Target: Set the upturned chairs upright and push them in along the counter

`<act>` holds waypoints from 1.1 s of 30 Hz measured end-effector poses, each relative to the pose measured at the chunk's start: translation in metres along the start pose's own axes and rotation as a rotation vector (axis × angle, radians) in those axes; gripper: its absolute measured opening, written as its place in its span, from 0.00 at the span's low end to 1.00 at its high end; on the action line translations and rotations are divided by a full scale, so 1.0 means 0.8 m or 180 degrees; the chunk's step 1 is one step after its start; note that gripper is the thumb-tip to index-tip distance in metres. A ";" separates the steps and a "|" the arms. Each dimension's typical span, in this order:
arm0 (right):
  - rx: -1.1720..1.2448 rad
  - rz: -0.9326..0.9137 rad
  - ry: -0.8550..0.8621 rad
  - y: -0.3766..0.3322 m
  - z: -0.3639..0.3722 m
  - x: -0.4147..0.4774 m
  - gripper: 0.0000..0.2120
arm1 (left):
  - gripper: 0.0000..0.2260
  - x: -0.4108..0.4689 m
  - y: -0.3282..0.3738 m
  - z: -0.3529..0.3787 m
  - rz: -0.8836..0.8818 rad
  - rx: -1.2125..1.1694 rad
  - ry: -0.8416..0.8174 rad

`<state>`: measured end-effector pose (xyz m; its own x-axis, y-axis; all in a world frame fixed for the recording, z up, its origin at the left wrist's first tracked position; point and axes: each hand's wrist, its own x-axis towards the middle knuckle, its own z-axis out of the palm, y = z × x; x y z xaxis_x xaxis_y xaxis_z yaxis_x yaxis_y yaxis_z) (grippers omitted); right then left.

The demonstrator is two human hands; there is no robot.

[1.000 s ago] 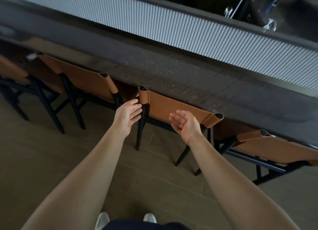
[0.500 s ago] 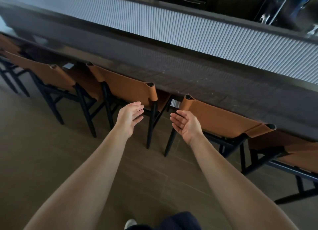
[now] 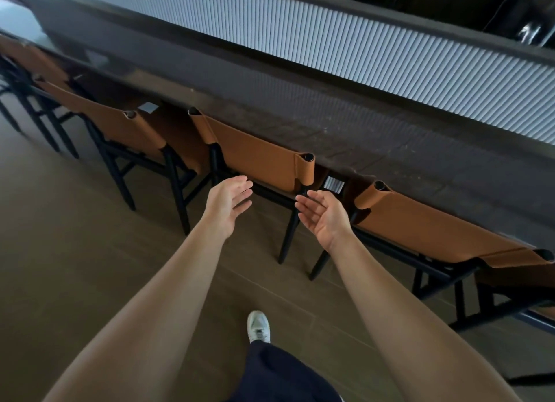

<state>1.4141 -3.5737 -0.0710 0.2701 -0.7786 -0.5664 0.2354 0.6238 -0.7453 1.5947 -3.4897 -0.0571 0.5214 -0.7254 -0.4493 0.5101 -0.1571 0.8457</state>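
Observation:
A row of chairs with tan leather backs and black frames stands upright, tucked in along the dark counter [image 3: 345,137]. The middle chair [image 3: 258,155] is straight ahead of me, with another chair [image 3: 129,128] to its left and one [image 3: 426,224] to its right. My left hand [image 3: 229,201] hovers open just below the middle chair's back, touching nothing. My right hand [image 3: 322,213] is open, palm facing left, in front of the gap between the middle and right chairs.
Behind the counter runs a ribbed white panel [image 3: 375,53]. More chairs [image 3: 27,59] continue at the far left and one at the far right edge. The floor [image 3: 75,236] is brown tile. My white shoe [image 3: 258,326] and dark trouser leg show below.
I have stepped left along the counter, so the chairs have slid right in view. Both hands stay open and empty, held out in front of me.

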 end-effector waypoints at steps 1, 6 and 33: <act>0.0007 0.0021 -0.0005 -0.002 0.007 0.011 0.13 | 0.16 0.012 0.005 0.001 -0.0010 0.0002 0.0016; 0.0130 0.0178 0.0006 -0.014 0.037 0.071 0.13 | 0.16 0.077 0.034 0.016 -0.0067 0.0018 0.0058; 0.0384 0.0757 0.0979 -0.042 0.159 0.269 0.08 | 0.23 0.359 0.101 0.053 -0.1076 0.0761 0.0168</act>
<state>1.5833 -3.7536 -0.1228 0.0427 -0.5843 -0.8104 0.3129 0.7782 -0.5445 1.7568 -3.7389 -0.1056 0.3893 -0.5719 -0.7221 0.4886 -0.5363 0.6882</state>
